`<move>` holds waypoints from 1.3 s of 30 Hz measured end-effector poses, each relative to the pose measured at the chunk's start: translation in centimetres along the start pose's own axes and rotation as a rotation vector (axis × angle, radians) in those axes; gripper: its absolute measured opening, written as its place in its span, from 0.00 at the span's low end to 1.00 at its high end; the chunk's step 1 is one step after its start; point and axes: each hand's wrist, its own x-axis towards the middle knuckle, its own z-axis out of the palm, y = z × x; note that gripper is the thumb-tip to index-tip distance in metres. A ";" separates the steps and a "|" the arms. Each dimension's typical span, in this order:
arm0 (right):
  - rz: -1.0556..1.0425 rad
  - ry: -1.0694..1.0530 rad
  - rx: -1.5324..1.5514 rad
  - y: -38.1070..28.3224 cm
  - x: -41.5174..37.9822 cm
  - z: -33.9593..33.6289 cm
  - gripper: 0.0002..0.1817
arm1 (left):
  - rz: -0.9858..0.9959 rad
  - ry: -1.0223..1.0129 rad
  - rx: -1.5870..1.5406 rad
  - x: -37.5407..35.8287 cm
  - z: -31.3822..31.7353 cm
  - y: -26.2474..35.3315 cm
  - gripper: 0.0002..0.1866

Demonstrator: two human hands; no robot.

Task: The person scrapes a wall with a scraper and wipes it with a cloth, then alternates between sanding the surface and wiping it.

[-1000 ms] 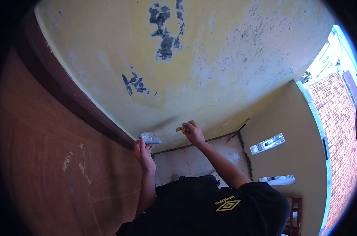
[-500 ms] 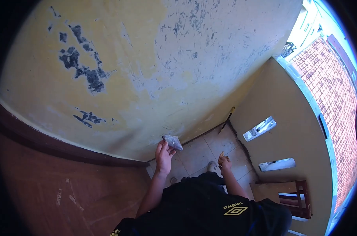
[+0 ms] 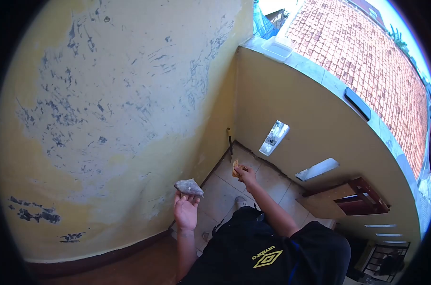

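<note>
View swung toward beige low wall (image 3: 315,114); right hand (image 3: 246,175) pinches crumpled tan piece (image 3: 235,168). Left hand (image 3: 185,213), half-curled, grips mottled grey pointed piece (image 3: 188,186).

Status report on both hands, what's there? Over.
Left hand holds greyish lump. Right hand holds crumpled tan piece. Dark rod by wall, beyond right hand.

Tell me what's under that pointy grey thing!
The left hand is under the grey thing, with its fingers holding it. The grey thing hides its own underside, so I can't tell if anything is stuck there.
</note>
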 end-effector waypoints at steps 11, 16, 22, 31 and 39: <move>-1.096 0.651 -0.519 -45.4 6.5 -17.3 0.23 | 0.010 0.092 0.108 2.4 5.1 -2.8 0.30; -1.083 0.571 -0.699 -52.6 11.3 -20.0 0.27 | 0.063 0.104 0.140 2.9 6.7 -2.2 0.30; -1.175 0.426 -1.108 -56.9 13.2 -14.8 0.20 | 0.081 0.101 0.103 3.6 6.3 -2.3 0.29; -0.817 0.083 -1.686 -56.8 21.2 -10.2 0.20 | 0.075 0.020 0.143 4.6 5.5 -3.5 0.33; -0.960 0.113 -1.552 -56.8 23.6 -10.3 0.23 | -0.033 -0.120 0.171 11.1 14.9 -4.8 0.29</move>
